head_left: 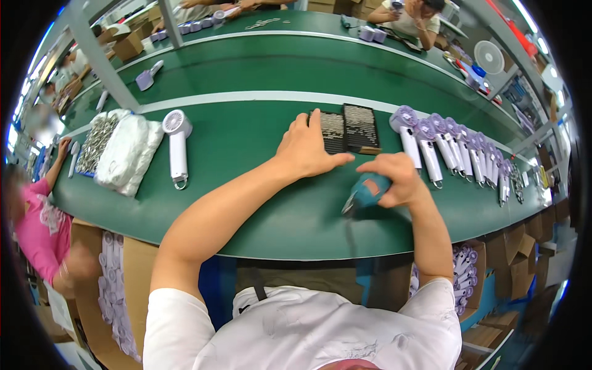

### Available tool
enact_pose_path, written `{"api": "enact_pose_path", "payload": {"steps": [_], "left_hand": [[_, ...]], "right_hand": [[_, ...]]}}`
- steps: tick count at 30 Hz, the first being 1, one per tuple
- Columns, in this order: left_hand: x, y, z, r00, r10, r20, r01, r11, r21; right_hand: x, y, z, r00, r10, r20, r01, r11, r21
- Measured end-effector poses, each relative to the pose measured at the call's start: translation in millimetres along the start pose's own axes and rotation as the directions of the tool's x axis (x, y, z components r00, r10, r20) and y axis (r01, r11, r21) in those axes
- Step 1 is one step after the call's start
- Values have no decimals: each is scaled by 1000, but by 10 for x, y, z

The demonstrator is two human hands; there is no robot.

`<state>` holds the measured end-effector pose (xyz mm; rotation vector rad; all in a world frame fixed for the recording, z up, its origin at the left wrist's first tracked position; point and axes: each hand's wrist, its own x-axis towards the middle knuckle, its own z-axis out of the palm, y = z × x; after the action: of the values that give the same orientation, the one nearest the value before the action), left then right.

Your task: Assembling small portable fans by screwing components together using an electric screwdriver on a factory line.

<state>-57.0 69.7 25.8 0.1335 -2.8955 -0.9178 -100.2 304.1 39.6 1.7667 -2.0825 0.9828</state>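
Teal power tool [365, 195] inside curled right hand [398, 178], spread left hand [303, 149] at edge of black tray [335, 147], open tabletop [290, 216] beside tool

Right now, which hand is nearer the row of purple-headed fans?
Right. The right hand, holding a teal tool, is just left of the row of fans; the left hand is farther left, by the black trays.

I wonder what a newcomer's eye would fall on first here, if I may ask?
Probably the row of purple-and-white handheld fans along the right of the green table. Next might come the teal tool in the right hand, then the left hand at two black trays, mid-table.
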Motion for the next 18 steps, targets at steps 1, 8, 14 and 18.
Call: {"api": "enact_pose_path", "payload": {"steps": [1, 8, 14, 18], "left_hand": [[5, -33, 74, 998, 57, -28, -54, 995, 78], [8, -96, 181, 998, 68, 15, -69, 985, 159], [4, -169, 316, 981, 170, -95, -150, 970, 191], [27, -118, 304, 990, 114, -87, -97, 979, 180]], "right_hand": [[-15, -27, 25, 999, -35, 30, 37, 998, -50], [-330, -88, 45, 961, -46, 274, 52, 998, -16], [-587, -221, -22, 939, -78, 335, 94, 995, -32], [-605, -369, -79, 922, -24, 386, 73, 991, -111]]}}
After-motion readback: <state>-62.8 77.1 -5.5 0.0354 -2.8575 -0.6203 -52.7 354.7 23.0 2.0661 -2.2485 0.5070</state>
